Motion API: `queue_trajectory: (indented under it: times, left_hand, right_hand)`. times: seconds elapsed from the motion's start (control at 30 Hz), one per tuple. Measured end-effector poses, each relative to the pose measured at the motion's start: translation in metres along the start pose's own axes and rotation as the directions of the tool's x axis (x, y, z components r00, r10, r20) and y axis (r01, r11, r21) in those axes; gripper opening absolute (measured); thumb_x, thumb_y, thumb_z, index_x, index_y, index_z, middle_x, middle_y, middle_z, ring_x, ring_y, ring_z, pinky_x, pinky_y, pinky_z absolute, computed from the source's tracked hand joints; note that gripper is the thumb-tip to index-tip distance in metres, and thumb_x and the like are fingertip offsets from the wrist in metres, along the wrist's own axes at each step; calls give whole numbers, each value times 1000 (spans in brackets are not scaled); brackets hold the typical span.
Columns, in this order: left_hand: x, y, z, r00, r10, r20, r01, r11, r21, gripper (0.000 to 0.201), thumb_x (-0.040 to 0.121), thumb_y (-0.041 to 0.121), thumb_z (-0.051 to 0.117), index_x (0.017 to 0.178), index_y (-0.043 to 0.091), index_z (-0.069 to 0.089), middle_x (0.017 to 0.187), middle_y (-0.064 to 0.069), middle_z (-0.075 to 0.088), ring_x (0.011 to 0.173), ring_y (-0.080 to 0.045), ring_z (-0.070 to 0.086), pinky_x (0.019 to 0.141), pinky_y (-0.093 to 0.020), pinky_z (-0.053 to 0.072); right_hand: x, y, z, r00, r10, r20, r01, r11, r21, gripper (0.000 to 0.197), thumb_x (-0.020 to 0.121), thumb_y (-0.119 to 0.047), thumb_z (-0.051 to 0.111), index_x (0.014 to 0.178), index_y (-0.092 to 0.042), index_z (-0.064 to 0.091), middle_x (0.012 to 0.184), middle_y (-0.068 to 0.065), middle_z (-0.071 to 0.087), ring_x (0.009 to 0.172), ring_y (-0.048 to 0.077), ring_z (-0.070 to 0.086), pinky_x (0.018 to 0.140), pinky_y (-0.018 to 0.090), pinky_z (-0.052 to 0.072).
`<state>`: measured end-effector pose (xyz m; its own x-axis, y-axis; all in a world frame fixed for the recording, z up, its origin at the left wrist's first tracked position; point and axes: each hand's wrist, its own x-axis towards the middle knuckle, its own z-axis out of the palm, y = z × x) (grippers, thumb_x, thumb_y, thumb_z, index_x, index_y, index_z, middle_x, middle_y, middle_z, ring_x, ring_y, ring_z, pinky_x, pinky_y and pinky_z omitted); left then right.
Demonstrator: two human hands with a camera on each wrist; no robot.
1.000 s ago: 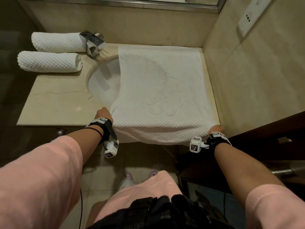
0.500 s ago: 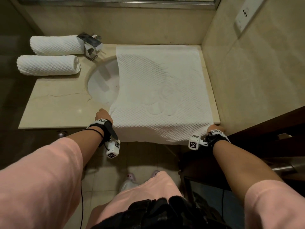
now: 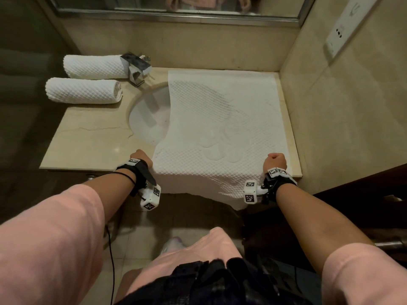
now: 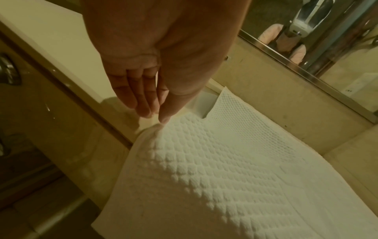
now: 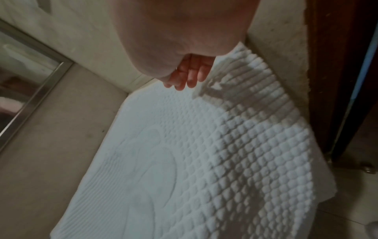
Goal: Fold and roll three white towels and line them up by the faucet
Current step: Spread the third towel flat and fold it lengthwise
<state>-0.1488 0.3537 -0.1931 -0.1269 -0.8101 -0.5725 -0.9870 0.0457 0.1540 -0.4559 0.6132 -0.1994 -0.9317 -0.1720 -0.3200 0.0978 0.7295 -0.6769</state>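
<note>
The third towel lies open on the counter, right of the faucet, covering part of the sink, with its near edge hanging over the front. A moment ago both hands were lower, at this hanging edge; now the right hand has come up onto the counter and pinches the right side of the towel, lifting a small peak of cloth. The left hand is at the left side, thumb and fingers close together at the hem, and I think they pinch it. Two rolled towels already lie left of the faucet. So I judge the first fold of the last towel is beginning.
</note>
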Motion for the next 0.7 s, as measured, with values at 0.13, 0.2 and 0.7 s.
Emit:
queue_trajectory:
  times: [0.13, 0.2, 0.7]
  left_hand:
    - [10, -2, -14, 999, 28, 24, -28, 1000, -1, 28, 86, 16, 62, 65, 4, 50, 88, -17, 65, 73, -30, 56, 65, -28, 44]
    - [13, 0, -21, 999, 43, 8, -42, 995, -85, 26, 92, 22, 56, 75, 3, 54, 101, -18, 63, 84, -33, 58, 71, -30, 43]
    - [95, 21, -82, 876, 230, 425, 102, 772, -628, 8, 94, 3, 53, 95, 6, 60, 87, -6, 58, 73, -18, 57, 71, -33, 49]
  right_hand:
    - [-2, -28, 12, 993, -50, 109, 50, 999, 6, 31, 93, 1, 39, 114, -6, 62, 118, 15, 61, 96, 32, 58, 67, 28, 38]
    - [-2, -42, 21, 985, -81, 152, 80, 997, 12, 29, 94, 0, 40, 111, -6, 63, 118, 15, 63, 101, 33, 59, 70, 28, 40]
    - [-25, -153, 121, 882, -164, 442, 217, 973, -73, 34, 89, 3, 46, 67, -20, 56, 89, 7, 64, 85, 22, 57, 70, 26, 49]
